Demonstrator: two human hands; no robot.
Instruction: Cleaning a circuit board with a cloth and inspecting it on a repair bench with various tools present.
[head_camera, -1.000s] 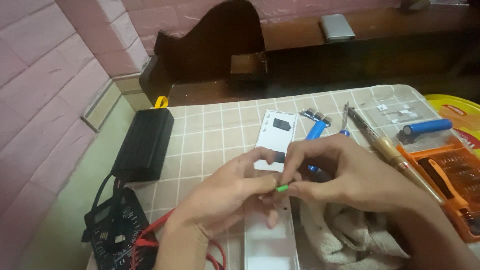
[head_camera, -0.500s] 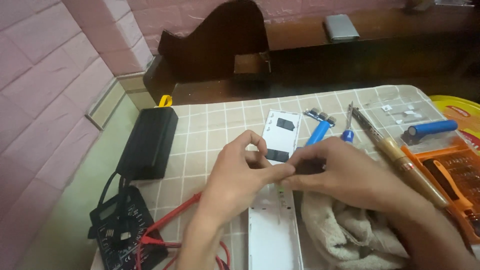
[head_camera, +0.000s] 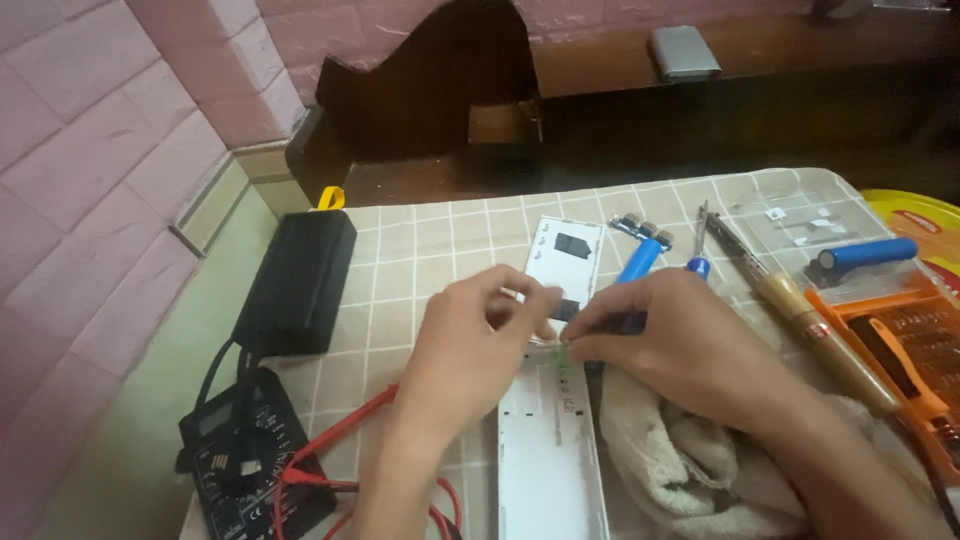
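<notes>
A long white plastic casing (head_camera: 552, 450) lies on the checked tablecloth (head_camera: 440, 240), running from the far middle toward me. My left hand (head_camera: 470, 350) and my right hand (head_camera: 670, 340) meet over its middle, fingertips pinched together. A small green part (head_camera: 562, 350) shows between the fingers of my right hand, just above the casing. A black square piece (head_camera: 571, 246) sits on the far end of the casing. What my left fingers pinch is hidden.
A black box (head_camera: 297, 282) and a black multimeter (head_camera: 250, 455) with red leads (head_camera: 340, 430) lie left. A beige cloth (head_camera: 680, 460) is under my right arm. Blue cylindrical cells (head_camera: 866, 254), a wooden-handled tool (head_camera: 815, 325) and an orange screwdriver kit (head_camera: 915, 340) lie right.
Both hands have stayed pinched together over the white casing, shifting slightly along it. The view has tilted, bringing more of the multimeter and red leads into sight.
</notes>
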